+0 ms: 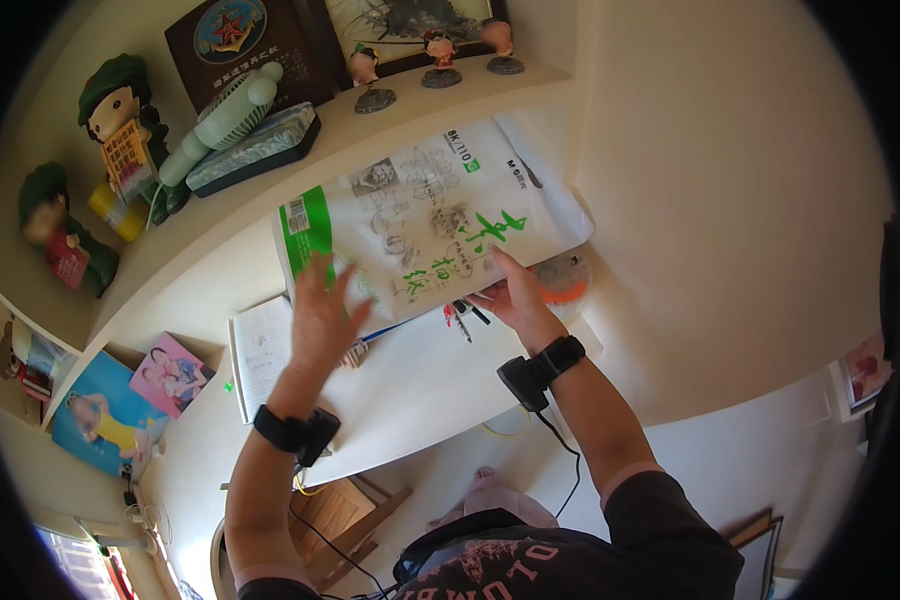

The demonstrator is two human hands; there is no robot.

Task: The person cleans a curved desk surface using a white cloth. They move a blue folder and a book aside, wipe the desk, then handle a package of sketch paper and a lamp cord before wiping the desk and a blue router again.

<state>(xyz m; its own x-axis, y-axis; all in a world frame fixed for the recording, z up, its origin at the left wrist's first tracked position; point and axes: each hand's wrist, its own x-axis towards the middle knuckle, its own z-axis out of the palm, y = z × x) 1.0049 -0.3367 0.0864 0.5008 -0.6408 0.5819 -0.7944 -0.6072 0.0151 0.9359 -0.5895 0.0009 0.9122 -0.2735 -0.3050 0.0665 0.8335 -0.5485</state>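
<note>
A large plastic packet of pencil sketch paper (420,225), white with a green band at its left end, is raised over the desk. My right hand (514,296) grips its near edge, thumb on top and fingers beneath. My left hand (322,307), slightly blurred, is spread over the packet's lower left part; its fingers are apart and hold nothing, and whether they touch the plastic I cannot tell. Several pens (461,322) show just below the packet's near edge. A lined notebook (259,356) lies open on the desk to the left, partly covered.
The curved white desk (420,390) has a grey and orange item (566,281) beyond my right hand. On the shelf (300,157) stand figurines, a handheld fan (232,112) on a case, and a plaque. Photographs (105,420) lean at the left; a wooden chair (337,510) is below.
</note>
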